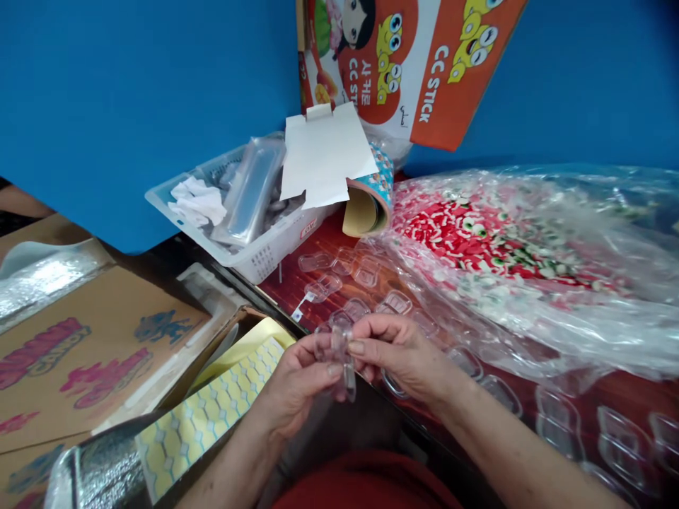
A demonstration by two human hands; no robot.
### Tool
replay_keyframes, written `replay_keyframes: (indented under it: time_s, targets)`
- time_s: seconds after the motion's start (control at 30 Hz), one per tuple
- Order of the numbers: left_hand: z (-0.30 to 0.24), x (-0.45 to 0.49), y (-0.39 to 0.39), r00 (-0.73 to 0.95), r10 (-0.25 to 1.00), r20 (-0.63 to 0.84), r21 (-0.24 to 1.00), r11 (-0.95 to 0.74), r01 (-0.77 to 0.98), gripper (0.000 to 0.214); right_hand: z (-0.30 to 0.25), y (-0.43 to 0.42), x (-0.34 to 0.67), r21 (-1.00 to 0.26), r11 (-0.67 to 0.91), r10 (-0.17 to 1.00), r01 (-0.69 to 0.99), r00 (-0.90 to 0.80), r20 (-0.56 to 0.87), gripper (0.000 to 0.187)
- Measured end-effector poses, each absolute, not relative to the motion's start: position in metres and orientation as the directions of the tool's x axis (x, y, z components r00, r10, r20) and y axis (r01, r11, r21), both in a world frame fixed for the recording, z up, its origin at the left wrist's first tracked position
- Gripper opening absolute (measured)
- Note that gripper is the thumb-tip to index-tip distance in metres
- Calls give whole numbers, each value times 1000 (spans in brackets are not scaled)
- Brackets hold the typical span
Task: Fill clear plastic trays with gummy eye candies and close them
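Observation:
Between my two hands is a small clear plastic case point(344, 353), held up just over the table's front edge. My left hand point(305, 371) pinches its left side, thumb in front. The thumb and fingers of my right hand point(390, 346) grip its right side. Similar clear plastic cases point(395, 302) lie scattered on the reddish wooden table beyond and to the right of my hands. Left of my left hand stretches a sheet of yellow stickers point(212, 417).
A white plastic basket point(268, 258) holds crumpled paper and a clear box. Behind stand a rolled patterned sheet point(366, 205), a white card point(326, 159) and an orange printed carton point(445, 71). A large plastic bag point(530, 318) of red and white pieces fills the right. Cardboard boxes point(106, 311) stand left.

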State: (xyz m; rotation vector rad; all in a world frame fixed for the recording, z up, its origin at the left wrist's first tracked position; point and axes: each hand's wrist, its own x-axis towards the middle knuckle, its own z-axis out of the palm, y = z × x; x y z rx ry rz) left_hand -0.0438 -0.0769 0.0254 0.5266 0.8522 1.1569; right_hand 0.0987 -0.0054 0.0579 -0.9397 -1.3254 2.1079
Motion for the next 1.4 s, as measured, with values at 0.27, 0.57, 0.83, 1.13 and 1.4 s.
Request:
replay_keyframes:
  time_s: [0.27, 0.57, 0.83, 1.13, 1.4]
  targets:
    - [30, -45, -77, 156, 929, -336, 783, 368, -502, 27, 56, -10, 99, -920, -379, 661, 103, -665, -347, 23]
    - [26, -51, -80, 275, 906, -322, 718, 423, -552, 32, 57, -14, 102, -918, -395, 661, 37, -683, -311, 20]
    - [26, -52, -76, 102, 936, -338, 797, 342, -497, 35, 58, -16, 99, -953, -196, 680, 232, -667, -303, 8]
    - [24, -54, -79, 133, 930, -343, 781, 362, -509, 33, 53, -20, 98, -964, -195, 765, 180, -587, -265, 6]
    - [21, -47, -77, -43, 910, -413, 802, 340, -492, 37, 58, -18, 89, -943, 62, 781, 328, -604, -159, 8]
